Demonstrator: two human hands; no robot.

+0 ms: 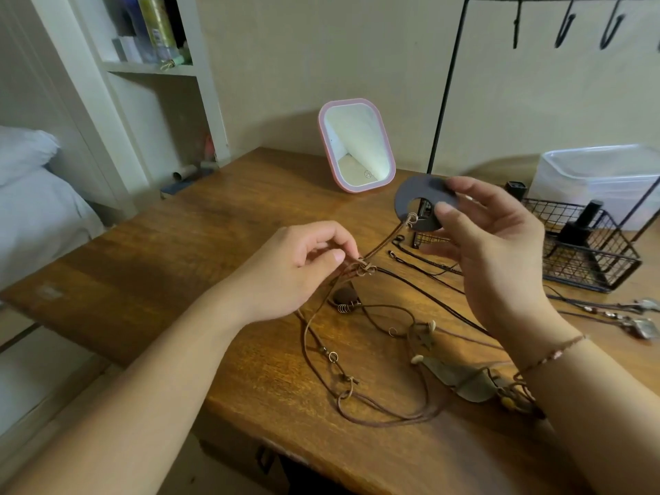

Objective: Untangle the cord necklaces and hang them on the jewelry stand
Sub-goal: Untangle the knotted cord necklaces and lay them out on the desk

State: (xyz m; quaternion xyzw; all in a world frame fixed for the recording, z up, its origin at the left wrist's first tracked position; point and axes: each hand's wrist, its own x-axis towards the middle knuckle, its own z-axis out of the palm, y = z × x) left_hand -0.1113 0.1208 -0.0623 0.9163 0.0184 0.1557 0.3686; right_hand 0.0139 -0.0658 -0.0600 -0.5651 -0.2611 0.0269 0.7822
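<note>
Brown cord runs taut from a knot [362,269] of tangled strands up to a dark grey disc pendant [425,201] with an off-centre hole. The right hand [500,244] holds this pendant raised above the desk [178,251], thumb and forefinger pinching its rim. The left hand [303,266] pinches the knot between thumb and forefinger, just above the desk surface.

Below both hands, the remaining cord necklaces [375,369] lie in a loose tangle on the desk, carrying a round brown bead pendant [344,296], small rings, and a flat olive-coloured pendant [464,382]. Thin black cords [421,260] lie separately between the tangle and a black wire basket [589,259].

The jewelry stand [448,83], a thin black upright with hooks along its top bar, rises behind the right hand. A pink-framed mirror [357,144] stands at the back of the desk. A clear plastic container [600,176] sits behind the basket. Further necklaces with metal pendants [643,319] lie at the desk's right edge. A thin bracelet [550,355] circles the right wrist.
</note>
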